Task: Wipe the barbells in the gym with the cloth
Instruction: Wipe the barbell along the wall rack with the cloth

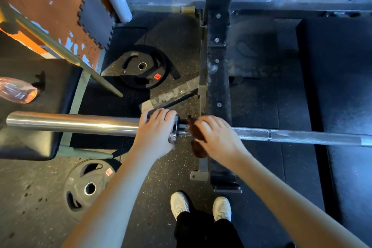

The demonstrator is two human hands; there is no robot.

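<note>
Trouble most likely at the collar

Steadies the barbell point(302, 137) with the left hand point(156, 133), wrapping curled fingers over the chrome sleeve point(70, 123) right against the collar point(173, 138). Clamps a brown cloth point(198, 148) onto the knurled shaft with the right hand point(218, 137), just beside that collar, letting a loose tail hang below the bar. Keeps the bar level across the view, close to the black rack upright point(217, 56) and above the rubber floor.

Could snag the cloth on the knurling, or jam it into the gap at the collar, if dragged hard. Could lose the steadying hold, given that such sleeves usually spin under a grip. Might roll or shift the bar with a strong sideways push; cannot tell how it is seated on its supports. Might knock knuckles together, with both hands so near across the collar. Risks a trip on the near weight plate point(78, 179), lying on the floor not far from the white shoes point(180, 204), when stepping along the bar. Probably leaves most of the shaft unwiped, judging by the cloth sitting at its very start.

Makes out "15" and what looks like "KG" on the red sticker point(157, 76) of the far weight plate point(138, 84). Cannot read the pale sticker point(109, 171) on the near plate: too blurred. Finds no brand on the bar, on the black bench point(40, 143) or on the pink bottle point(18, 90) lying on it
</note>
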